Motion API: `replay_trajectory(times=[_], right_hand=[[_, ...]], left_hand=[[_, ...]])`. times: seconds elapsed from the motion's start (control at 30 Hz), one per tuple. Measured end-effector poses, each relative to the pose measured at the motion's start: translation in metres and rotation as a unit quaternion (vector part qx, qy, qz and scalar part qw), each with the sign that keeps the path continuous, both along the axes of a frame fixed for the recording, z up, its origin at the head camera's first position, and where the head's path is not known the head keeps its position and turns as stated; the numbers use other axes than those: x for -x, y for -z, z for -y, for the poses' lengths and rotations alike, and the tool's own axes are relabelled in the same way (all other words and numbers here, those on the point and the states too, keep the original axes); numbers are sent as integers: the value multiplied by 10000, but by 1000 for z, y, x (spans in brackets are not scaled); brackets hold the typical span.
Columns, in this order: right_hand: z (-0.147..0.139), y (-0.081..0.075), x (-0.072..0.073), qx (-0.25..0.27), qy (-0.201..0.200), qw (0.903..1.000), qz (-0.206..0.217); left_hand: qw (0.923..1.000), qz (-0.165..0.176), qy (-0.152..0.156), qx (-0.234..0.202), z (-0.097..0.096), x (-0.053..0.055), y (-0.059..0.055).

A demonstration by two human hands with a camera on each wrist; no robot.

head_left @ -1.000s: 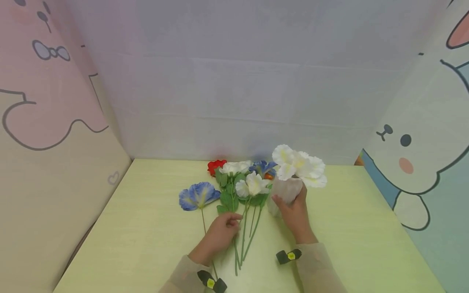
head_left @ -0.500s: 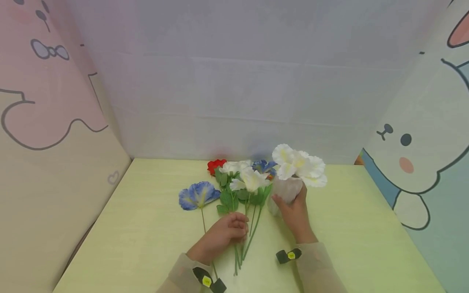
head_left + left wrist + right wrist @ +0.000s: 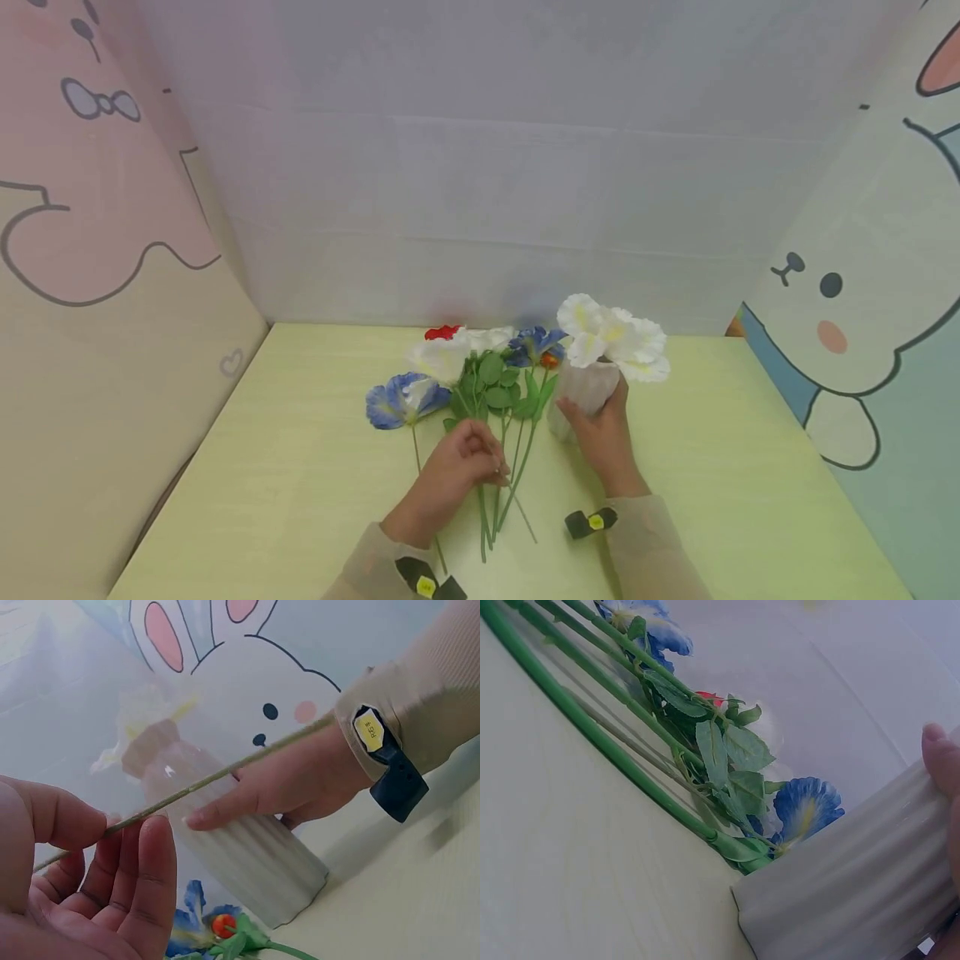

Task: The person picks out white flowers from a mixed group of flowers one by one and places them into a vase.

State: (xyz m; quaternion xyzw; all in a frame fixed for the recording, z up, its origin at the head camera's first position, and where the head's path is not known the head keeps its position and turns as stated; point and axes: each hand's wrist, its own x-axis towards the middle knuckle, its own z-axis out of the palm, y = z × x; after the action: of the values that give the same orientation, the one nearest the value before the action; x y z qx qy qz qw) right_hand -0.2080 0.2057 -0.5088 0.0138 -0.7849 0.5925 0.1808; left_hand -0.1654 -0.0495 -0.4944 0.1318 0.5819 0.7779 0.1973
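My left hand (image 3: 459, 467) pinches the thin stem (image 3: 187, 791) of a white artificial flower (image 3: 441, 358) between thumb and fingertips. Its bloom, slightly blurred, tilts to the upper left over the flowers on the table, and the stem's lower end points down to the right. With my right hand (image 3: 606, 437) I grip a ribbed white vase (image 3: 581, 396); thumb and fingers wrap its side. The vase (image 3: 855, 877) leans in both wrist views. Large white blooms (image 3: 618, 337) stand out of its mouth; their stems inside are hidden.
Left of the bunch lies a single blue flower (image 3: 401, 402) on the pale yellow table (image 3: 300, 483). A red flower (image 3: 442, 332), a white one (image 3: 491, 338), another blue one (image 3: 536, 343) and green stems (image 3: 517, 492) lie between the hands. Cartoon-printed walls surround the table.
My left hand has taken up the white flower from the bunch. Its bloom has swung left, while its stem end now points right. My right hand and the vase have stayed put.
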Motion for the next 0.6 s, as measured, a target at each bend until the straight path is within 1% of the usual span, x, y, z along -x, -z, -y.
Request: replay_trajectory(times=[0.1, 0.2, 0.33, 0.47, 0.53, 0.6], right_hand=[[5, -16, -8, 8, -54, 10000, 37], [9, -30, -15, -17, -87, 9999, 96], [10, -33, -16, 107, -135, 9997, 187], [9, -29, -13, 225, -178, 9994, 172], [8, -27, -12, 259, -189, 9994, 144], [8, -26, -11, 268, -193, 9994, 120]], left_hand=[[9997, -149, -169, 9, -2, -2, -4], [9989, -256, -368, 116, -4, -4, -8], [9976, -346, -573, 152, -6, -7, -14], [9961, -448, -745, 179, -7, -8, -20], [9945, -546, -858, 254, -7, -8, -22], [9915, -734, -1005, 387, -8, -8, -25]])
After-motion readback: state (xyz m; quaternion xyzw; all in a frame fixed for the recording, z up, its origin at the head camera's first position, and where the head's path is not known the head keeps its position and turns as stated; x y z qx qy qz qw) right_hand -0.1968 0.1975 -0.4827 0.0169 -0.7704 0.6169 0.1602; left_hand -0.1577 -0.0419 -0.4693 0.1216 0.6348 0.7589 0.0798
